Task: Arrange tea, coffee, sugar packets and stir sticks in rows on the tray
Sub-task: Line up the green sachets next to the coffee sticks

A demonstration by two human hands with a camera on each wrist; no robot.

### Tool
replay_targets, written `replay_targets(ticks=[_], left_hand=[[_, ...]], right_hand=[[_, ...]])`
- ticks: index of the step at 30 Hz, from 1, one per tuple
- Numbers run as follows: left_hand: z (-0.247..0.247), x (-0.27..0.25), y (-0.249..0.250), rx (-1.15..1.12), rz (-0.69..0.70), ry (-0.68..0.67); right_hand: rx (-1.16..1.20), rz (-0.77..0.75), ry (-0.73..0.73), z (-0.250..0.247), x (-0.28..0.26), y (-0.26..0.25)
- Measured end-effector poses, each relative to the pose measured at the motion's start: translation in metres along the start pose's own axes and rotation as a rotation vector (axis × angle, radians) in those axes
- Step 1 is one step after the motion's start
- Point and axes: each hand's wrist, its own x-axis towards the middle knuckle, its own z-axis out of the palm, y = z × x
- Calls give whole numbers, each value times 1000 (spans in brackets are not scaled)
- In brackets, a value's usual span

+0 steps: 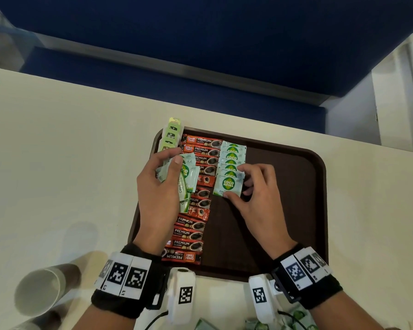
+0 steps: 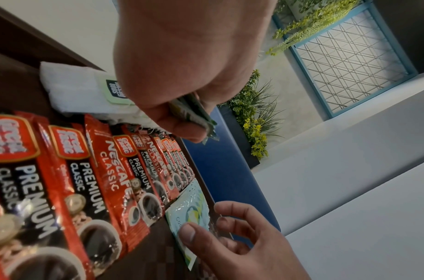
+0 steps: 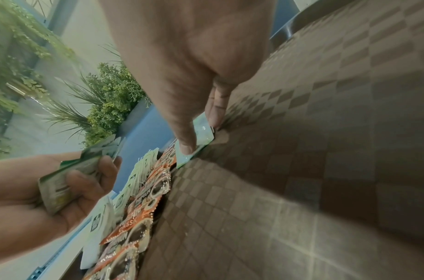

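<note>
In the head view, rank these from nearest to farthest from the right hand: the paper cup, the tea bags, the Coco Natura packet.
1. Coco Natura packet, under the right hand's fingers.
2. Tea bags, tray's far-left edge.
3. Paper cup, lying off-tray, near left.

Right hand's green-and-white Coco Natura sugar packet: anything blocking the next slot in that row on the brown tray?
Nothing visible does. The right hand pinches the green-and-white sugar packet at the near end of the sugar row; toward the person there, the brown tray is bare.
</note>
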Motion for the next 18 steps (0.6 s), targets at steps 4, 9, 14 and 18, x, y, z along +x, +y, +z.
replay_targets(ticks=[4, 9, 14, 18], left_hand=[[1, 0, -2, 32, 13, -9], [9, -6, -7, 104, 81, -56], [15, -9, -7, 144, 142, -125], [9, -6, -10, 143, 129, -111]], right_hand=[[55, 31, 63, -7, -3, -13], [519, 201, -46, -13, -7, -52], [679, 296, -162, -11, 1, -62], [757, 346, -174, -18, 3, -54]])
